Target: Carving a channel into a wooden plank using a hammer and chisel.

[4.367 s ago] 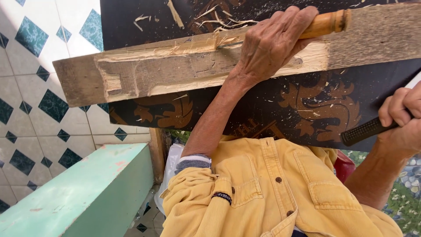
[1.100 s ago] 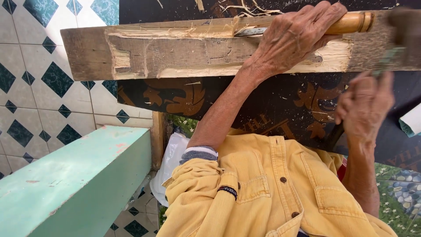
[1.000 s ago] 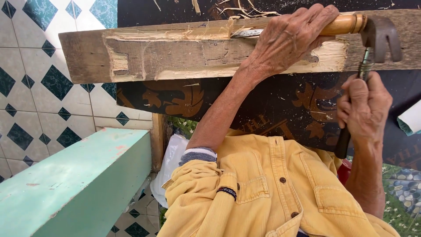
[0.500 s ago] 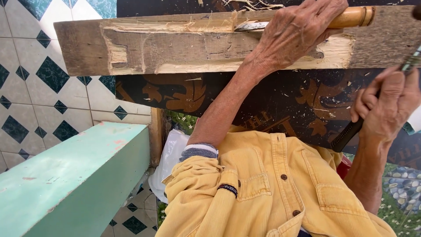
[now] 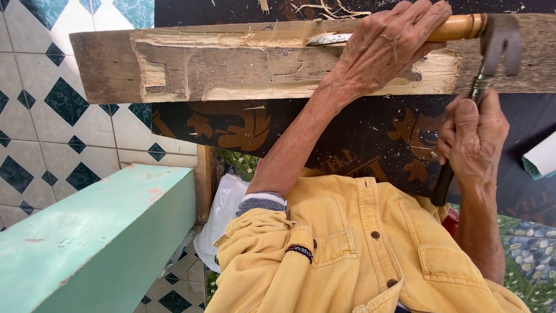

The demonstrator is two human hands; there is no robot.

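Tiled floor below; left hand [image 5: 385,49] grips chisel [image 5: 405,33] on beam [image 5: 231,66], right hand [image 5: 472,139] clenches hammer [image 5: 492,52].

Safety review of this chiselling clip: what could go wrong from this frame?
1. The hammer head sits at the chisel butt, close to the left hand wrapped round the handle; a glancing strike could hit the fingers.
2. The wooden beam shows no clamp in view, so it may shift under blows.
3. Its torn, splintered edge lies under that hand; splinters are likely.
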